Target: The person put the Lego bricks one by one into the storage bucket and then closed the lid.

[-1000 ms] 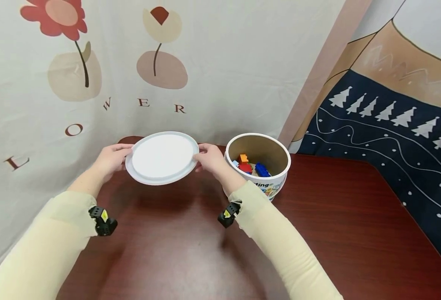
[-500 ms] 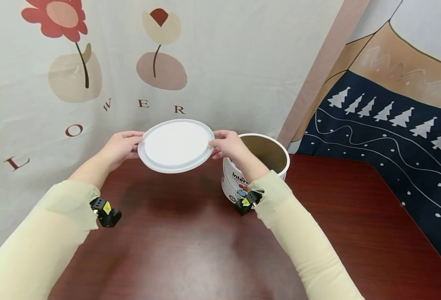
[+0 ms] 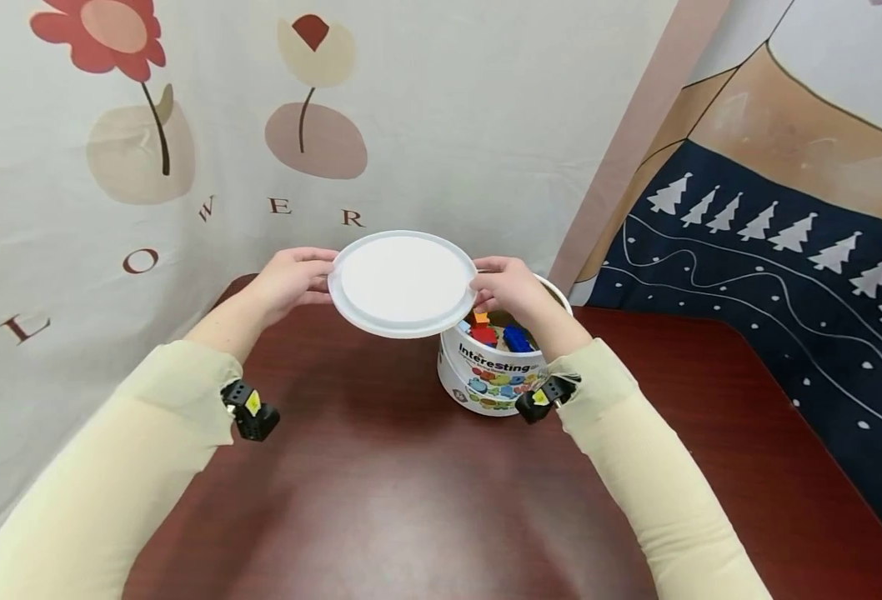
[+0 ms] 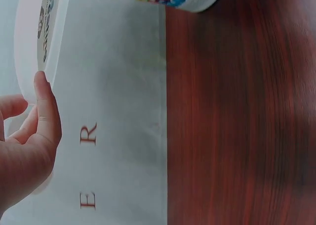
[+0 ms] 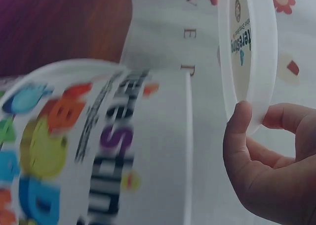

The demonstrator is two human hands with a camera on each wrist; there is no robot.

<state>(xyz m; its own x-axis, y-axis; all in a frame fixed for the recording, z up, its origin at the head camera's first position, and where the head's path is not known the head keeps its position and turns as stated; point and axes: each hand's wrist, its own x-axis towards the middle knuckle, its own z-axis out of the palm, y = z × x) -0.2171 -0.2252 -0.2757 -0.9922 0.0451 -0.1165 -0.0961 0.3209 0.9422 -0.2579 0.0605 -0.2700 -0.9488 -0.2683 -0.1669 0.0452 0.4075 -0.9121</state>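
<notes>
A round white lid [image 3: 405,279] is up in the air in the head view, its plain face toward me. My left hand [image 3: 285,282] pinches its left edge, and my right hand [image 3: 514,290] pinches the opposite edge. Printed lettering shows on the lid's other face in the right wrist view. Just right of the lid stands a white printed bucket [image 3: 486,379] with no cover on it. Inside lie building blocks, among them a blue block [image 3: 517,339] and a red block [image 3: 483,335]. The lid and right hand hide part of the bucket's opening.
A dark red-brown table [image 3: 381,492] carries the bucket near its back edge. Behind it hangs a pale cloth [image 3: 448,100] with flower prints. A navy cloth with white trees [image 3: 771,317] hangs at the right.
Both hands have carried the lid right and upward, toward the bucket, and it now overlaps the bucket's left rim in view. The bucket has stayed in place.
</notes>
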